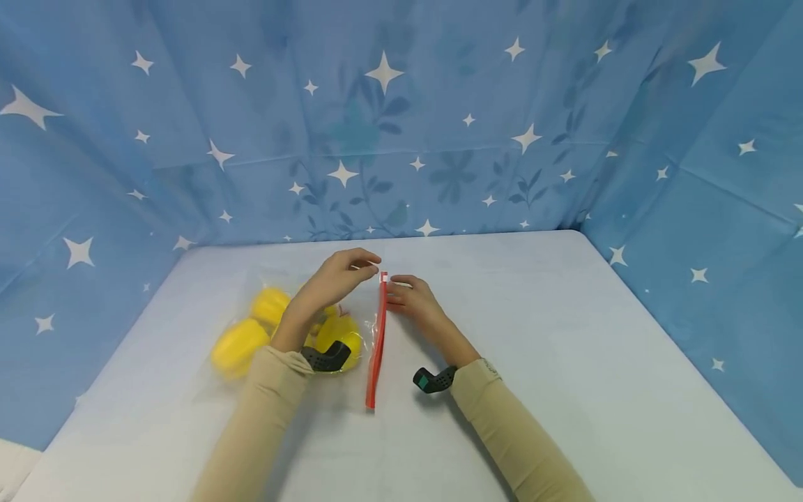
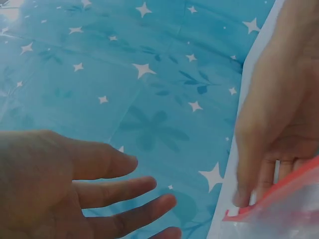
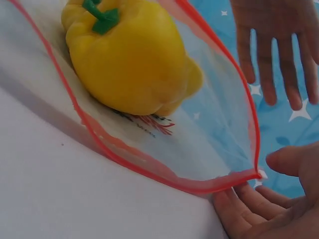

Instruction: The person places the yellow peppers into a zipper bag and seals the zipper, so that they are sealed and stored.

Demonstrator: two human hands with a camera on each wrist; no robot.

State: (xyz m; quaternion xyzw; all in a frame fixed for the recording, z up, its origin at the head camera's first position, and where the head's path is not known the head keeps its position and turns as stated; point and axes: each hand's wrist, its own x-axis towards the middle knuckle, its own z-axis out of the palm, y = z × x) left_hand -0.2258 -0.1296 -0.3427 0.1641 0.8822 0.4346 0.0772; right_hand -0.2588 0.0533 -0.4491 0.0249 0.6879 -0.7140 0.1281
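A clear zip bag (image 1: pixel 376 348) with a red zip edge lies left of centre, several yellow things inside. The right wrist view shows one as a yellow bell pepper (image 3: pixel 127 57) with a green stem; there the bag's mouth gapes. My left hand (image 1: pixel 332 280) hovers over the bag's far part, fingers extended and holding nothing. At the far end of the red zip edge (image 3: pixel 197 185), my right hand (image 1: pixel 415 302) touches the bag from outside with its fingers, its thumb standing apart. My left forearm hides part of the bag.
The bag rests on a white table (image 1: pixel 533 314). Blue curtains (image 1: pixel 439 125) with white stars rise along the table's back and both sides. Each wrist carries a black camera mount (image 1: pixel 434 381).
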